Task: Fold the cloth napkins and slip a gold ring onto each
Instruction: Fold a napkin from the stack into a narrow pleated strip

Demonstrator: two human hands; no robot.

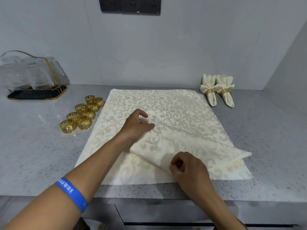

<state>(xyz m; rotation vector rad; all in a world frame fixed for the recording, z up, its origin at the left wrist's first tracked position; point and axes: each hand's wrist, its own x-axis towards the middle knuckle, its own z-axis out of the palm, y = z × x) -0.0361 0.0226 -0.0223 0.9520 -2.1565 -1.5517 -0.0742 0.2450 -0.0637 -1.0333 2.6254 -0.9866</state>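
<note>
A stack of cream patterned cloth napkins (174,105) lies flat on the grey counter (33,146). The top napkin (181,140) is folded over into a triangle pointing right. My left hand (137,125) rests on its upper left part, fingers loosely curled against the cloth. My right hand (186,166) pinches the folded edge near the front. Several gold rings (81,115) sit in a cluster left of the napkins. Two finished napkins (217,90), each with a gold ring around it, lie at the back right.
A wire rack with clear glassware (31,75) on a dark tray stands at the back left. A wall with a dark socket panel (130,4) rises behind; a side wall closes the right. The counter's front edge runs below the napkins, with drawers beneath.
</note>
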